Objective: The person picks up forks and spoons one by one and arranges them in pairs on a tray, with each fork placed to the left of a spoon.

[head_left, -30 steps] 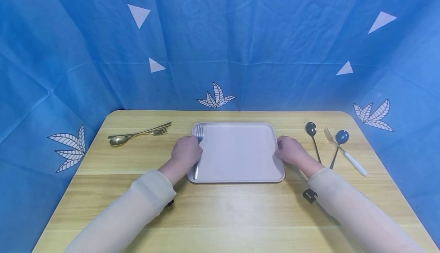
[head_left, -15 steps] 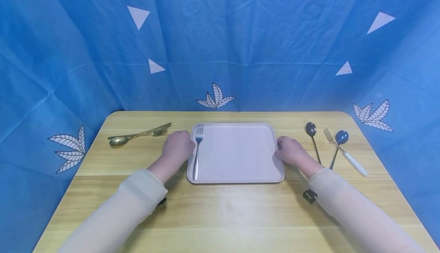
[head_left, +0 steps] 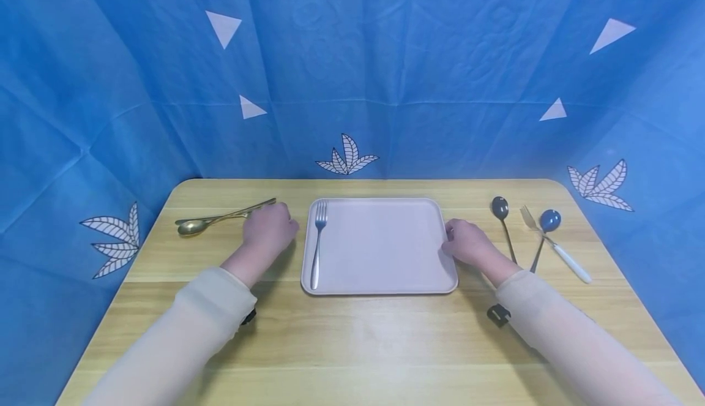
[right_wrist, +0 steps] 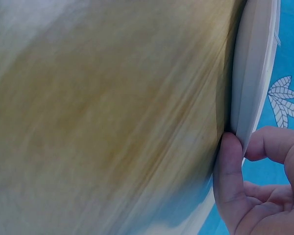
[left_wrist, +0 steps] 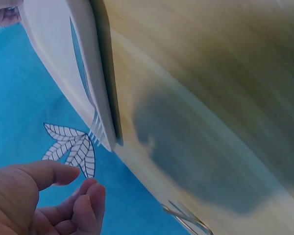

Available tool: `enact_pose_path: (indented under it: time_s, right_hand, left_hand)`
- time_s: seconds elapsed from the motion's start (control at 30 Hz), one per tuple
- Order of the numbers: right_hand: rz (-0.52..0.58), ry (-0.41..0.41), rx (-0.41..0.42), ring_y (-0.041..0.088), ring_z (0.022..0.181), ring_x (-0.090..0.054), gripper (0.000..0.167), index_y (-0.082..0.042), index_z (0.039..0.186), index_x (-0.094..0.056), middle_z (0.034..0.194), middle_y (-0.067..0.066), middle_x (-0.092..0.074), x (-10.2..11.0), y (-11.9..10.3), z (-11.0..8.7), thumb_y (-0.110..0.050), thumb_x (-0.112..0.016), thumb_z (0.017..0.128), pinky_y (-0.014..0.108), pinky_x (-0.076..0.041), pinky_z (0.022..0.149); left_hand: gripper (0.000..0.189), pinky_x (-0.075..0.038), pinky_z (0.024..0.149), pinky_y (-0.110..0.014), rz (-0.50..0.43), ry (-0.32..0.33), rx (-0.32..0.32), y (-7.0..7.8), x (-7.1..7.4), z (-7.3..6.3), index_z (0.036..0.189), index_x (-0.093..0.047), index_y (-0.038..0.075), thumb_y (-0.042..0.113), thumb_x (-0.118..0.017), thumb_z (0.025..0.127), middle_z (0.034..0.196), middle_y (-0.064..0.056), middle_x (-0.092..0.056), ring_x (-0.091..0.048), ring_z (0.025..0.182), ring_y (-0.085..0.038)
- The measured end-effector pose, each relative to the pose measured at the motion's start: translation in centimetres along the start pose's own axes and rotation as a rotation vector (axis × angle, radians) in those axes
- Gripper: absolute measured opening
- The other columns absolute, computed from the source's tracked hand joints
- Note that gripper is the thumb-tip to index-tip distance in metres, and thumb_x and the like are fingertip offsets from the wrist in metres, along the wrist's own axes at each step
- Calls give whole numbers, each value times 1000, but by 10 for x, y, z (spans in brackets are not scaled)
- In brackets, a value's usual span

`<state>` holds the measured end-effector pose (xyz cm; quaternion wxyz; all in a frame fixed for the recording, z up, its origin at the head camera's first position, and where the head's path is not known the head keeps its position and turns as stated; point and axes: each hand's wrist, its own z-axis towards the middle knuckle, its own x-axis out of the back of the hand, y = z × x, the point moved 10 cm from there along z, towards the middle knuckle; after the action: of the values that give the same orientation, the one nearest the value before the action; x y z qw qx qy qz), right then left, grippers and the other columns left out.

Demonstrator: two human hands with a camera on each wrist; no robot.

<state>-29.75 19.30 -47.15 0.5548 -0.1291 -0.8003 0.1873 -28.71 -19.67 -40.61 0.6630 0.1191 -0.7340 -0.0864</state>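
Observation:
A pale rectangular tray (head_left: 385, 247) lies on the wooden table, with a silver fork (head_left: 316, 253) lengthwise along its left side. My right hand (head_left: 468, 244) pinches the tray's right rim between thumb and forefinger, as the right wrist view shows at the tray edge (right_wrist: 252, 63). To the left of the tray, apart from it, hovers my left hand (head_left: 268, 228). Its fingers are loosely bent and hold nothing in the left wrist view. Near it lies a gold spoon (head_left: 193, 227) crossed with a gold fork, whose tines the hand now hides in the head view.
Right of the tray lie a dark spoon (head_left: 500, 208), a second dark spoon (head_left: 550, 220) and a white-handled fork (head_left: 573, 264) crossing it. A blue patterned cloth (head_left: 385, 87) hangs behind the table (head_left: 363, 338) and along both sides.
My left hand has moved left, off the silver fork and the tray edge, toward the gold cutlery. The silver fork stays on the tray. My right hand keeps its place on the rim.

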Motion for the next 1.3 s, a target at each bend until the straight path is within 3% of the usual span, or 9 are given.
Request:
enact_pose_path:
  time_s: [0.2, 0.43, 0.57, 0.67, 0.73, 1.0, 1.3]
  right_hand:
    - [0, 2, -3, 33, 89, -64, 45, 12, 121, -55, 104, 23, -67, 0, -1, -1, -8, -64, 81, 48, -52, 81]
    - [-4, 4, -1, 33, 89, -63, 44, 12, 119, -55, 103, 23, -67, 0, 0, -2, -7, -65, 81, 48, -52, 81]
    - [-8, 7, 7, 34, 90, -64, 45, 12, 120, -55, 104, 23, -67, 1, -1, -3, -8, -65, 81, 49, -52, 82]
    - [-12, 7, 10, 33, 89, -63, 45, 12, 119, -56, 101, 22, -67, 1, -1, -2, -8, -65, 80, 49, -52, 82]
    - [-14, 7, 10, 33, 88, -63, 45, 12, 119, -56, 100, 21, -67, 0, -1, -2, -8, -65, 80, 49, -52, 81]
    - [-9, 6, 20, 30, 83, -61, 43, 11, 117, -57, 94, 17, -66, 1, -3, -2, -8, -66, 80, 46, -52, 77]
    - [-6, 5, 14, 25, 72, -56, 34, 6, 108, -58, 80, 9, -61, 0, -5, -3, -7, -65, 78, 36, -46, 63]
  left_hand:
    - [37, -36, 43, -35, -5, -16, 2, -10, 5, 3, 55, -45, 15, 19, -54, 91, 52, 0, -40, -42, 49, -20]
    - [35, -33, 42, -32, -6, -44, -2, -23, 2, 7, 57, -50, 13, 19, -53, 92, 53, -2, -49, -43, 48, -19]
    - [21, -39, 48, -35, 1, -40, -3, -34, 1, 9, 83, -63, 5, 21, -55, 93, 74, -9, -63, -54, 61, -24]
    - [29, -46, 54, -40, 5, -28, -1, -44, 2, 10, 110, -65, 2, 24, -56, 94, 96, -15, -68, -61, 76, -30]
    - [34, -48, 57, -42, 1, -24, -2, -49, 3, 11, 117, -63, 1, 25, -56, 93, 103, -18, -68, -63, 82, -33]
    - [29, -47, 57, -42, -6, -17, -18, -64, 4, 14, 110, -64, 3, 24, -58, 93, 95, -14, -66, -61, 78, -31]
    - [34, -49, 75, -52, -24, 17, -45, -84, 5, 26, 118, -62, 0, 24, -59, 94, 112, -22, -66, -63, 94, -39]
